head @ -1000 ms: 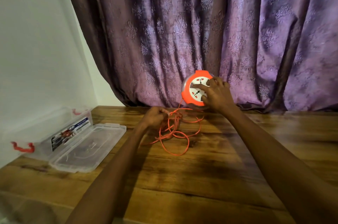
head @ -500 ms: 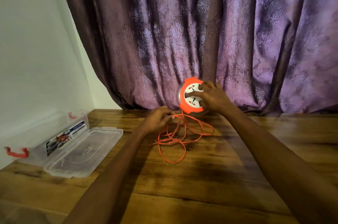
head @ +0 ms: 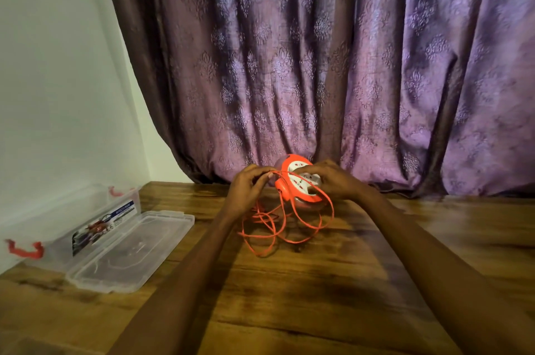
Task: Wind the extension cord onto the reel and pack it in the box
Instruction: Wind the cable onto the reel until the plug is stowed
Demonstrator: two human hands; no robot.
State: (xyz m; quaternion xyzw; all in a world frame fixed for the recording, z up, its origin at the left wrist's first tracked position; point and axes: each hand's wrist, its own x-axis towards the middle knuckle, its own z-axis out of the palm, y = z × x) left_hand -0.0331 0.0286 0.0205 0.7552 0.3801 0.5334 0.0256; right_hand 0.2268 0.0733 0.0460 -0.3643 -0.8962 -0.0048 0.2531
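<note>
The round orange reel (head: 292,181) with a white socket face is held just above the wooden table (head: 289,296), near the curtain. My right hand (head: 333,182) grips its right side, fingers over the socket face. My left hand (head: 249,188) pinches the orange cord (head: 278,227) just left of the reel, and a strand runs from those fingers across the reel's face. Loose loops of cord lie tangled on the table below both hands. The clear plastic box (head: 84,227) with red latches sits open at the far left.
The box's clear lid (head: 130,250) lies flat on the table beside it. A purple patterned curtain (head: 318,65) hangs right behind the reel. A white wall (head: 58,79) borders the table on the left.
My left hand has risen with the cord up to the reel's left side. The reel has come lower and tilted, and a strand now crosses its face.
</note>
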